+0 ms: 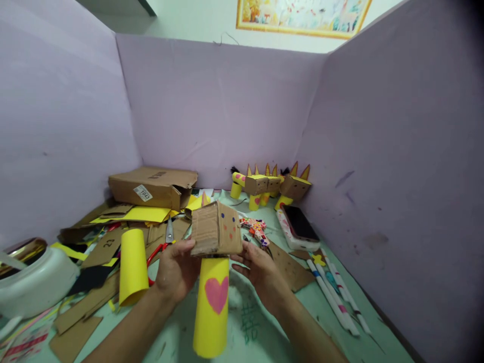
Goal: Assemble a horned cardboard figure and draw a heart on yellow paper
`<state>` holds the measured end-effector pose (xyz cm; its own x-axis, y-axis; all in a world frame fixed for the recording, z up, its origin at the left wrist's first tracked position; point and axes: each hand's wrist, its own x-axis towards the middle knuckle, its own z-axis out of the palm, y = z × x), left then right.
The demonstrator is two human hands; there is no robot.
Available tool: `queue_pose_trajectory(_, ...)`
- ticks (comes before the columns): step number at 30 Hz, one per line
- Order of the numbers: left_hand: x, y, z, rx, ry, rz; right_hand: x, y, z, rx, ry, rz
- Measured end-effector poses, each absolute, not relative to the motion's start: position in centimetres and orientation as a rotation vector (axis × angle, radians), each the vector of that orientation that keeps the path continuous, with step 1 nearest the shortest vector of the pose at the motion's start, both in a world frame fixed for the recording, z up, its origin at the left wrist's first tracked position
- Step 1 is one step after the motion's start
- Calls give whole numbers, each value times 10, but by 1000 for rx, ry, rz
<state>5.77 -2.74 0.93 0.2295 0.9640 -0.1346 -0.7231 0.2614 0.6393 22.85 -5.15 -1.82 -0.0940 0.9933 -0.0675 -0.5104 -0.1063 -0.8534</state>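
A small cardboard box (215, 228) with blue and red dots on one side sits above a yellow paper tube (212, 307) bearing a pink heart. My left hand (177, 269) holds the box at its lower left edge, thumb against the side. On the lower right corner, my right hand (260, 269) grips the box with thumb and bent fingers; its fingertips are partly hidden. The tube hangs below the box, between my forearms. Left of my left hand, another yellow tube (133, 267) stands upright, near red-handled scissors (169, 232).
Behind stand several cardboard-headed figures (257, 185) with yellow horns. At left lie a cardboard carton (151, 184), cardboard scraps (104, 247) and a white pot-like container (36, 282). At right are a phone (301, 223) and white markers (333, 297). Lilac panels (223, 111) enclose the table.
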Motion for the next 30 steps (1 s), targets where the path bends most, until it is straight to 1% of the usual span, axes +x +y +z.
queue_pose_trajectory(4, 63, -31, 4, 499, 536, 1131, 228, -54, -14, -688, -830, 1590)
queue_pose_trajectory(11, 73, -37, 1, 400, 499, 910, 227, -54, -21, -509, -661, 1751)
queue_pose_trajectory(16, 70, -34, 6, 645, 573, 955, 232, -53, -13, -474, -560, 1600)
queue_pose_trajectory(21, 59, -23, 6, 820, 893, 988, 250, -46, -2, -432, -411, 1308)
queue_pose_trajectory(24, 60, -19, -2, 907, 1027, 942, 261, -41, 0, -445, -331, 1205)
queue_pose_trajectory(26, 63, -18, -8, 977, 1013, 903, 263, -39, -1, -454, -307, 1178)
queue_pose_trajectory(30, 71, -22, -16, 1077, 838, 871, 262, -42, -1, -482, -306, 1202)
